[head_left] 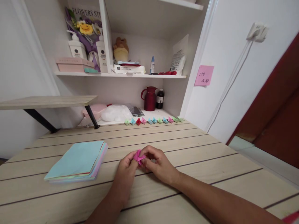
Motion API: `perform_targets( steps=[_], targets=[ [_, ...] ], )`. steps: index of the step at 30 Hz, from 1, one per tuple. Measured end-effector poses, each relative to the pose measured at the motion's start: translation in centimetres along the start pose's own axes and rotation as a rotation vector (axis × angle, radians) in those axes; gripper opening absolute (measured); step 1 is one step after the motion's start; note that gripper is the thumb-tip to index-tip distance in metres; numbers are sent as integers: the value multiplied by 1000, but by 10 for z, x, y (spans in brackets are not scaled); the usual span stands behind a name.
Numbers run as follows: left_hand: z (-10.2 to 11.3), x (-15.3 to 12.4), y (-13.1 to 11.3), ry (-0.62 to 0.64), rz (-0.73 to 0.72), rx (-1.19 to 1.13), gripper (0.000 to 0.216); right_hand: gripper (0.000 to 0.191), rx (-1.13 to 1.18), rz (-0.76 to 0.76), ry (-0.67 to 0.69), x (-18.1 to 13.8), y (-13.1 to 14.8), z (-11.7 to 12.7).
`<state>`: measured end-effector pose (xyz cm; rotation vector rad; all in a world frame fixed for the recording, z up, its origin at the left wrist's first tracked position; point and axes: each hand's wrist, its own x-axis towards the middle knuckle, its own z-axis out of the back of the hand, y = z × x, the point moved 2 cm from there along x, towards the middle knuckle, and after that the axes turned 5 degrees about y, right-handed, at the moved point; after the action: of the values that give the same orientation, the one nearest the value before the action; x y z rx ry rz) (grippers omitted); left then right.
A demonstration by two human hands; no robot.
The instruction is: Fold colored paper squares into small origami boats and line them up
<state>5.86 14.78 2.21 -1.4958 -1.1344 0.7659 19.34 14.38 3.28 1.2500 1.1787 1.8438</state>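
Observation:
Between my two hands is a small folded piece of bright pink origami paper [139, 157], held just above the wooden table. My left hand [127, 166] pinches its left side with thumb and fingers. From the right, my right hand [160, 163] grips the other side, its thumb and bent index finger closed on the paper. Parts of the paper are covered by my fingers. To the left of my hands lies a stack of square coloured paper [76, 158] with a light blue sheet on top.
Along the table's back edge stands a row of several small folded paper pieces [154, 120] in green, blue, red and pink. Behind are a red jug [149, 99], a dark bottle [160, 99] and a plastic bag [116, 112]. A raised wooden stand [49, 102] is at back left.

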Motion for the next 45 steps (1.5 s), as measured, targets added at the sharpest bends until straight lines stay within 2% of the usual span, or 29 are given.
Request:
perform_targets(
  steps=[3,5,9,17,19,22,24,26,29,35,40,43,45],
  targets=[
    [2,-2,-4,3,-11,37,29,7,128,-81,-37,3,-4,-1],
    [1,-3,-8,63,-11,46,30,8,195,-115,-58,5,-8,1],
    [2,-4,-11,182,-50,21,26,8,178,-119,-84,7,-13,4],
    [9,2,-2,40,6,52,28,11,128,-101,-35,4,-4,2],
    [11,1,-1,-3,21,7,30,16,93,-83,-42,3,-1,4],
    [13,0,-2,-76,38,-60,29,34,130,-71,-106,4,-2,9],
    [14,1,-5,-113,42,-155,26,31,168,-90,-145,6,-5,12],
    [16,1,-9,-144,46,-266,23,32,169,-126,-120,8,-9,12],
    [15,2,-14,-124,58,-330,22,45,121,-137,9,9,-9,8],
    [7,-1,-14,7,92,-320,26,52,28,-33,181,3,5,-7],
    [2,-3,-11,-24,80,-311,29,42,114,-59,152,3,-4,-14],
    [0,-3,-12,-49,57,-291,32,44,182,-122,103,5,-14,-14],
    [0,-3,-12,-21,53,-277,34,45,171,-135,80,6,-18,-14]
  ],
)
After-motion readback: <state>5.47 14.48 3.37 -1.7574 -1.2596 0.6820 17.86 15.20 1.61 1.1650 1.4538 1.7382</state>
